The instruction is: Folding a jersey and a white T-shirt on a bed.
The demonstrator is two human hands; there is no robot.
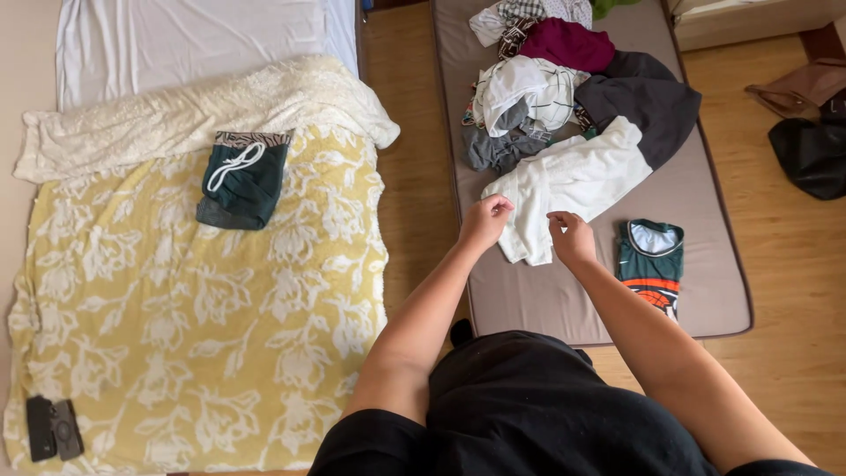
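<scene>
Both hands (486,220) (571,236) reach toward white garment (573,181) on mat (564,300)

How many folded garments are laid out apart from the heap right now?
2. Dark green folded shorts lie on the yellow floral blanket; a folded green jersey lies on the grey mat, beside the right hand. The clothes heap may hide more.
</scene>
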